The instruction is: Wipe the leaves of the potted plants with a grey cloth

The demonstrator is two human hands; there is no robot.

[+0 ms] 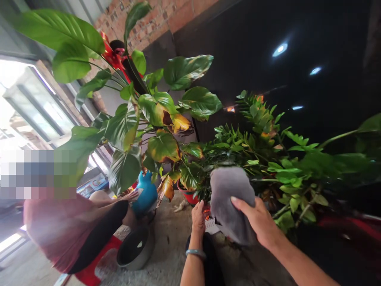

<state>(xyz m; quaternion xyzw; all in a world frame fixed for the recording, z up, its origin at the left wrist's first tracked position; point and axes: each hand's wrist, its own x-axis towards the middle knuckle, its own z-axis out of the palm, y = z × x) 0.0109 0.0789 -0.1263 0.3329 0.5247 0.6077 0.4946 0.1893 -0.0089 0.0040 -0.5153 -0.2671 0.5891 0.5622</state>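
Against the near side of the plant [262, 147], low among its small leaves, hangs a grey cloth [229, 198]. The right hand [257, 220] is clamped on it, thumb across the front and fingers hidden behind the folds. The left hand [198, 216], a bracelet [195, 252] on its wrist, reaches in at the plant's foot just left of the cloth. Its fingers are straight and side by side, closed on nothing that shows, and their tips are near a white card [212, 225].

Judging by this, the work in hand is wiping foliage, with the cloth brought up to the leaves and the stroke not yet far along. A next stroke would call for a light grip and some support under the thin stems, since they look easy to bend.

Left of the plant a red pot [189, 196] stands on the floor [169, 242]. Farther left rises a big-leaf plant [154, 115], several of its leaves yellow and brown, with a red bow [111, 53] near its top. Farther left again are a blue pot [145, 194] and, on the floor, a metal bowl [135, 248]. Another person [74, 230] crouches there, one hand at the blue pot. A brick wall [154, 20] is behind it all.
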